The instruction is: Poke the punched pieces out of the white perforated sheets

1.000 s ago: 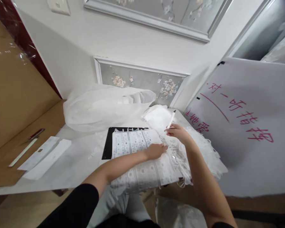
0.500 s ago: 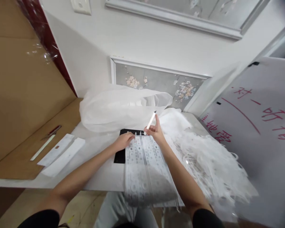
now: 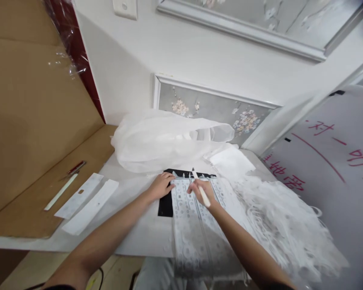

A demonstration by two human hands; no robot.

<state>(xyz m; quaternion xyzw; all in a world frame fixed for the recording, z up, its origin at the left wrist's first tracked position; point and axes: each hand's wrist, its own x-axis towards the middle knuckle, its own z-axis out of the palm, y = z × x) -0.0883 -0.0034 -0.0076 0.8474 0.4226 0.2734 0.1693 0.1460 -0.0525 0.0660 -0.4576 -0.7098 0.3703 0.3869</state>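
Note:
A long white sheet (image 3: 193, 225) with grey printed patterns lies in front of me and hangs over the table's front edge. Its far end rests on a black board (image 3: 165, 206). My left hand (image 3: 161, 186) lies at the sheet's upper left corner, fingers stretched out and thumb apart, holding nothing. In my right hand (image 3: 201, 191) is a slim white pen-like tool (image 3: 204, 197), its dark tip pointing away from me near the sheet's far edge. Whether the tip touches the sheet I cannot tell. Small cut tabs show along that edge.
Behind the board sits a translucent white bag (image 3: 148, 141). A pile of white strips (image 3: 284, 225) fills the right side. On the left are white paper pieces (image 3: 90, 207), a pale strip (image 3: 60, 192), a red-handled cutter (image 3: 75, 167) and a cardboard box (image 3: 27, 217). A whiteboard (image 3: 326, 193) stands right.
The view has shifted, so things appear further right and lower. My right hand has turned the white tool so that its body now lies back across the hand. My left fingers have spread.

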